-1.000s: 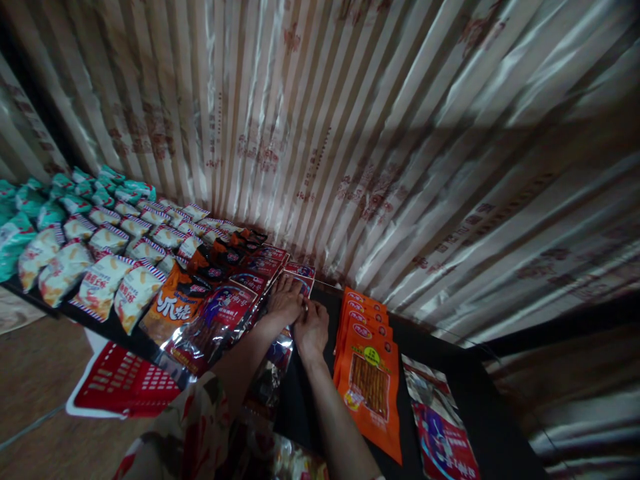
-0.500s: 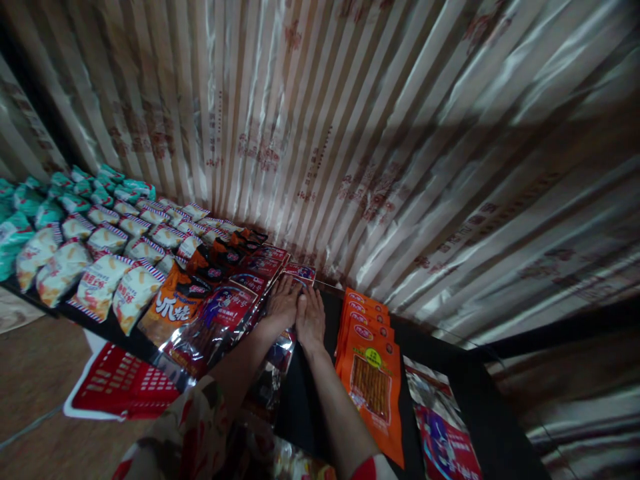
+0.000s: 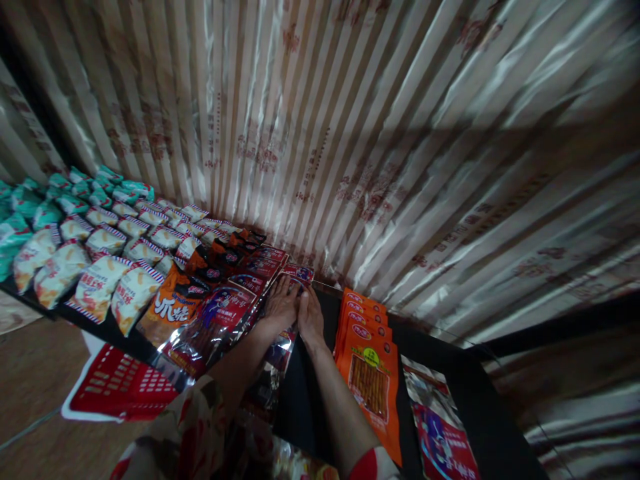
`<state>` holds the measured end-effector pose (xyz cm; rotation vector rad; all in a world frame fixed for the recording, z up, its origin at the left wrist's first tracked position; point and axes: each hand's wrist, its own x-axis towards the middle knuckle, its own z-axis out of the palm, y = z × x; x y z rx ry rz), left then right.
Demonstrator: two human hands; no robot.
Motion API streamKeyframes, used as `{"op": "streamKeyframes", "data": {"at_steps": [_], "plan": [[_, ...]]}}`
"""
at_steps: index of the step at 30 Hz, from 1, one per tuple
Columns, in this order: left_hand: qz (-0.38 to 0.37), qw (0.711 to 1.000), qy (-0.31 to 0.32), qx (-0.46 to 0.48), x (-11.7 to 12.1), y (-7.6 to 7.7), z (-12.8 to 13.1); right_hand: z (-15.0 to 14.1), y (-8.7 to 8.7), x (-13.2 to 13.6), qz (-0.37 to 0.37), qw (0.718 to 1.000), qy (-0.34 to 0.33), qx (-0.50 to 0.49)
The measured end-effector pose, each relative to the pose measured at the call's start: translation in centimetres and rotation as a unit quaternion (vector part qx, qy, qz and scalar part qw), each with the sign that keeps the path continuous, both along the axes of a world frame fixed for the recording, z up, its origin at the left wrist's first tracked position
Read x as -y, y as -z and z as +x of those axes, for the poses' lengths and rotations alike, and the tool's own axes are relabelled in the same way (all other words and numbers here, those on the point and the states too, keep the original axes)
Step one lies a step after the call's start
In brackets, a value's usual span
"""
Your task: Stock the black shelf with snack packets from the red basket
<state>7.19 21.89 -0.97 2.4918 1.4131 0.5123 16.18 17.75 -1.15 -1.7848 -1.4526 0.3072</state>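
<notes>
My left hand (image 3: 281, 305) and my right hand (image 3: 311, 317) lie flat side by side, fingers stretched out, pressing on a row of red-and-clear snack packets (image 3: 299, 273) on a black table (image 3: 490, 427). The packet under my palms is mostly hidden. Left of my hands lies a larger red-and-purple clear packet (image 3: 216, 320). To the right of my right hand sits an overlapping stack of orange packets (image 3: 369, 363).
Orange-brown, white-and-red and teal snack bags (image 3: 100, 280) fill the table's left part in rows. A red-and-blue packet (image 3: 440, 433) lies at the right. A striped satin curtain (image 3: 380, 133) hangs behind. A red plastic basket (image 3: 117, 387) stands on the floor below.
My right hand, earlier curled a little lower, has slid forward and flattened beside the left. Both hands now sit slightly farther up the packet row.
</notes>
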Motion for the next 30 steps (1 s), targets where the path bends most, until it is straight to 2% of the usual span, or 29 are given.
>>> {"op": "streamKeyframes", "data": {"at_steps": [11,18,24,30], "plan": [[-0.009,1.0,-0.011,-0.008,0.4,-1.0,0.0,-0.1,-1.0,0.3,-0.01,0.999,0.019,-0.036],[0.002,1.0,-0.023,0.008,1.3,-1.8,0.3,-0.5,-1.6,1.8,0.001,0.999,0.041,-0.033],[0.002,1.0,0.002,0.024,3.7,-3.1,0.5,-0.7,-1.8,3.8,-0.007,0.994,0.089,-0.066],[-0.016,0.998,0.038,0.051,7.2,-3.7,0.8,-0.2,-1.4,6.8,0.013,0.992,0.099,-0.079]]}}
